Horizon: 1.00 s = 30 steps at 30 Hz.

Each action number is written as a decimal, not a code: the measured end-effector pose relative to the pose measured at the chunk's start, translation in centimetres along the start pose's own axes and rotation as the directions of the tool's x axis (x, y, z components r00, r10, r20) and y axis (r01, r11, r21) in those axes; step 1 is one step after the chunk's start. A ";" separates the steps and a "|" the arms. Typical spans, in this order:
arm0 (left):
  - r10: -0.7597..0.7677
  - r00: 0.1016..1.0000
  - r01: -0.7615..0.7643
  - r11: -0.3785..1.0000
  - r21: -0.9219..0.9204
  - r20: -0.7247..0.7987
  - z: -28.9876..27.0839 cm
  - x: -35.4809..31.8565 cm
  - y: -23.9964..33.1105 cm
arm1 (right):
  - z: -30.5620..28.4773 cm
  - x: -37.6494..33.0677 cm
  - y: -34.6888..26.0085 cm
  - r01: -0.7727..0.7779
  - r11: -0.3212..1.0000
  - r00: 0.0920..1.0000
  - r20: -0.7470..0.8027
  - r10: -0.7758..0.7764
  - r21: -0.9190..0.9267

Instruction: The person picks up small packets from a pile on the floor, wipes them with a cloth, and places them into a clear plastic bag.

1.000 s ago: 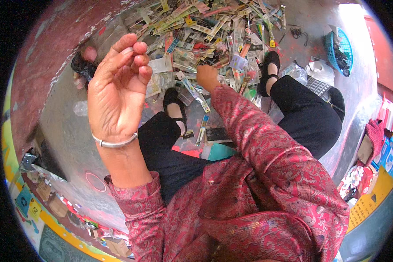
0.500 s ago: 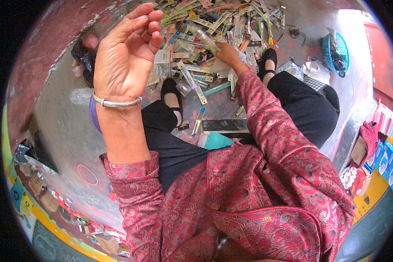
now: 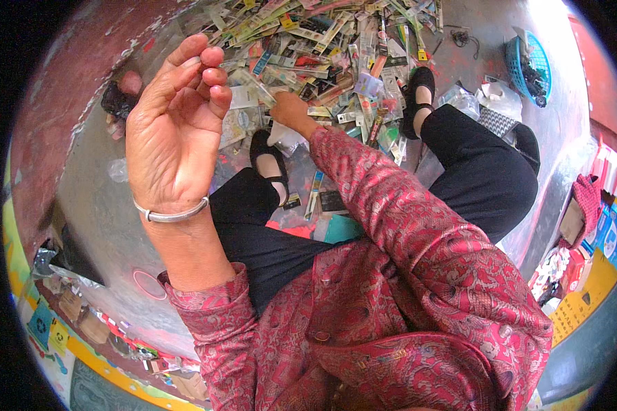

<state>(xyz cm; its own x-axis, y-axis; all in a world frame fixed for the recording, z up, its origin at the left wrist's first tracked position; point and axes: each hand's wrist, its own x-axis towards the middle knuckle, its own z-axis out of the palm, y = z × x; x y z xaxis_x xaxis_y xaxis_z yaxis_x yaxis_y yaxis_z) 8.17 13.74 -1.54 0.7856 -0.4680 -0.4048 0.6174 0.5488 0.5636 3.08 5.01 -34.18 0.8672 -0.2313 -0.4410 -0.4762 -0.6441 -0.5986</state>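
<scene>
My left hand (image 3: pixel 175 140) is raised at the left, palm showing, its fingers loosely bent with nothing visible in them. A silver bangle (image 3: pixel 171 214) circles that wrist. Reaching across the middle, my right hand (image 3: pixel 292 111) is closed on the end of a long clear plastic packet (image 3: pixel 256 87), slightly blurred; its contents are too unclear to name. Beneath and beyond that hand spreads a heap of slim packages (image 3: pixel 315 46), many in clear plastic with coloured cards. A crumpled translucent wrapper (image 3: pixel 286 139) lies just below the right hand.
My feet in black shoes (image 3: pixel 419 96) frame the near side of the heap. A blue basket (image 3: pixel 530 68) with dark items stands at the far right, near white plastic bags (image 3: pixel 497 101). A dark bundle (image 3: pixel 118 103) lies by the left wall. Boxes (image 3: pixel 607 229) stand at the right edge.
My right hand has moved left across the heap with the clear packet. My left hand has shifted left and lower, its fingers still loosely bent. The whole view has shifted slightly.
</scene>
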 end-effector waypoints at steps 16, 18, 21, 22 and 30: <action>0.204 0.955 -0.112 0.922 0.370 -0.218 -0.7 1.1 -0.6 | -18.6 -2.0 -4.4 -0.163 0.664 0.881 0.411 -0.235 0.730; 0.194 0.949 -0.052 0.874 0.484 -0.248 -0.5 1.0 -1.7 | -22.2 -4.4 -8.0 -0.132 0.705 0.850 0.445 -0.281 0.697; 0.011 0.998 0.027 0.833 0.553 -0.065 1.1 0.8 -3.1 | -26.6 -8.2 -10.8 -0.056 0.744 0.837 0.438 -0.329 0.666; -0.068 0.995 0.024 0.869 0.494 0.072 0.7 1.0 -3.5 | -28.0 -10.3 -12.2 -0.018 0.750 0.831 0.427 -0.356 0.661; -0.020 0.974 -0.034 0.972 0.234 0.224 3.0 1.4 -5.7 | -31.9 -14.6 -9.7 0.167 0.820 0.916 0.221 -0.334 0.548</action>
<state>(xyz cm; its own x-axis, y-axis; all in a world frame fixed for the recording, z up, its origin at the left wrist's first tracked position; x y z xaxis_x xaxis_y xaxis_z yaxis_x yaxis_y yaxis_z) 5.66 7.90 -3.19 0.7439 -0.6220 -0.2444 0.5634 0.3869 0.7300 -0.30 -8.64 -0.61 0.9215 0.1644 -0.3519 -0.3256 -0.1671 -0.9306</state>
